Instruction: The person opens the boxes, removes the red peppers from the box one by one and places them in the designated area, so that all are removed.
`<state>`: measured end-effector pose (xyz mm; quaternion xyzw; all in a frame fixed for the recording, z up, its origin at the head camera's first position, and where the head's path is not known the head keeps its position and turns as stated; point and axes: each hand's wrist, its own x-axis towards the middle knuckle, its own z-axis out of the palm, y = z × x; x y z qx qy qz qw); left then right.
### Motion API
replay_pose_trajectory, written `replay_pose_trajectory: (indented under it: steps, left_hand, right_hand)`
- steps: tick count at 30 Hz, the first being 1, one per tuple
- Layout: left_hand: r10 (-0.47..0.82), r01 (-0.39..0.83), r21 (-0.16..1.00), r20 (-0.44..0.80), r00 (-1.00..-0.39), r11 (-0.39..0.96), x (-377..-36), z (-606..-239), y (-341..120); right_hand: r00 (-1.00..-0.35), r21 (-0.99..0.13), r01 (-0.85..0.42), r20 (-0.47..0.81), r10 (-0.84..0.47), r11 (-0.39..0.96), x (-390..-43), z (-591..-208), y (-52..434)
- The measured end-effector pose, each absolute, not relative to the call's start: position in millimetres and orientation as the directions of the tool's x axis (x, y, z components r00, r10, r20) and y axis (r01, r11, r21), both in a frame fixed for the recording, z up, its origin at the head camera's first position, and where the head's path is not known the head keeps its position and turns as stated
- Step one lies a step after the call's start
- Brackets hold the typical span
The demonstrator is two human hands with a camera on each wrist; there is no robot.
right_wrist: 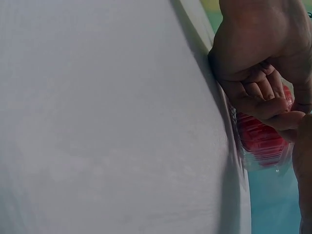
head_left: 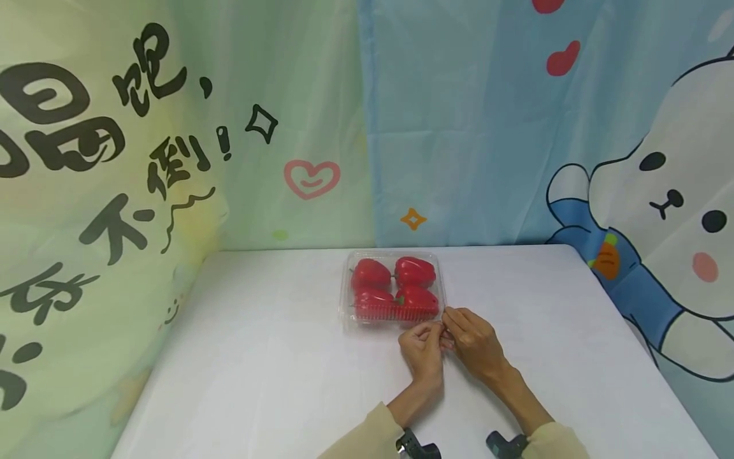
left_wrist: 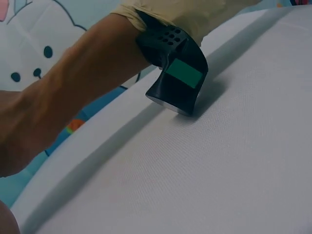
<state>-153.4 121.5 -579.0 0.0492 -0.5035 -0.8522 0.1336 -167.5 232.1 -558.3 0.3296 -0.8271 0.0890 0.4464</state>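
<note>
A clear plastic clamshell box [head_left: 348, 312] stands on the table, with several red bell peppers [head_left: 415, 273] inside. Both hands meet at its front right corner. My right hand [head_left: 474, 341] pinches the corner's edge between thumb and fingers, coming from the right. Just below it, the left hand [head_left: 423, 349] has its fingers curled in, thumb and fingertips pinching at the same corner. In the right wrist view, curled fingers overlap the ribbed side of the box [right_wrist: 265, 158]. The fingertips' exact contact is hidden there. The left wrist view catches mostly a forearm.
A white cloth covers the table [head_left: 258, 357]. Behind it hangs a printed curtain [head_left: 459, 127] in green and blue, close to the table's back edge. Dark wrist cameras [head_left: 421, 446] sit at both sleeves, low over the cloth.
</note>
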Motion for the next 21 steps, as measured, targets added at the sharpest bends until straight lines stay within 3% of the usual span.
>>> replay_pose_trajectory:
  steps: [10, 21]
  left_hand:
    - [-0.288, 0.168, 0.868, 0.031, -0.957, -0.467, -154.6, -575.7, 123.3]
    - [-0.298, 0.169, 0.866, 0.024, -0.954, -0.471, -155.3, -574.6, 122.3]
  right_hand:
    - [-0.412, 0.114, -0.632, 0.788, -0.457, 0.766, -167.1, -559.1, 232.0]
    - [-0.390, 0.133, -0.635, 0.795, -0.464, 0.761, -167.3, -556.2, 228.5]
